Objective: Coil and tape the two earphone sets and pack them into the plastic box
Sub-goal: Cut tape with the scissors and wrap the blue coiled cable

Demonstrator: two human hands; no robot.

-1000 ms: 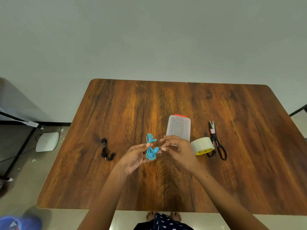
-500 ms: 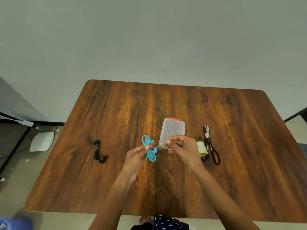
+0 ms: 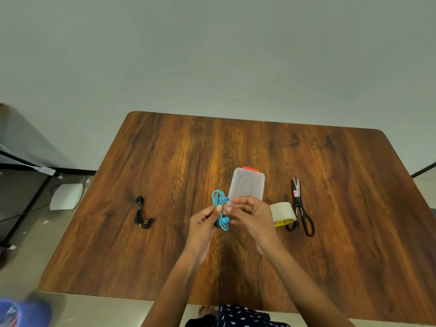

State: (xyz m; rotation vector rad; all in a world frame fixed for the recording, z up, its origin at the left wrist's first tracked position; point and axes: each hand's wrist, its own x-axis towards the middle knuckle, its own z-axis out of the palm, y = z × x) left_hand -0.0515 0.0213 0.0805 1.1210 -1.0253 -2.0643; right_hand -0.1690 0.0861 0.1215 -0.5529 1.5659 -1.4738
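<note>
Head view: both hands' grips pinch the looped blue earphone cord above the woodgrain table.

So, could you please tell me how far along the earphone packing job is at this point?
Looks done: the black earphone set lies bundled on the brown wooden table; whether it is taped is too small to tell. In hand: the left hand grips the coiled blue earphone set while the right hand pinches a clear tape piece against it. Left: both sets must still go into the lidded clear plastic box.
</note>
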